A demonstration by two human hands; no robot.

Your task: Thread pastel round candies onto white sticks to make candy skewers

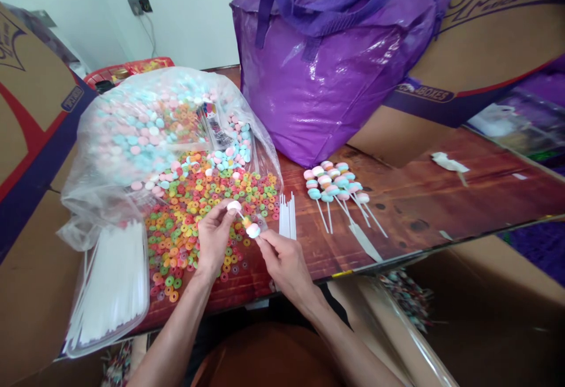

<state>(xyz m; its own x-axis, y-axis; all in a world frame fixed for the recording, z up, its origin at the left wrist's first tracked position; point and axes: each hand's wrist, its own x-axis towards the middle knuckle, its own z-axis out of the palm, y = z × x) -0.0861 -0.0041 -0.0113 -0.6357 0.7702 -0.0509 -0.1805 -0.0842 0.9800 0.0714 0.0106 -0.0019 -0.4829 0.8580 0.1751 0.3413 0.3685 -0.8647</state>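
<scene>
Between the fingers of my left hand (215, 235) is a pink and white marshmallow (234, 205), at the tip of a white stick. My right hand (285, 260) pinches that stick lower down, close under a pink, white and blue marshmallow (253, 231). A small orange-yellow gummy ring (246, 221) sits on the stick between the two marshmallows. Below and around both hands spread many loose gummy rings (176, 251) in red, orange, yellow and green. Beside my right hand lies a small bunch of white sticks (287, 216). Finished-looking marshmallow skewers (335, 182) lie farther right on the table.
A clear plastic bag (132, 122) of marshmallows lies open at the back left. A pack of white sticks (110, 281) is at the front left. A purple bag (335, 75) stands behind, against a cardboard box (498, 39). An open carton (485, 310) sits below the table edge.
</scene>
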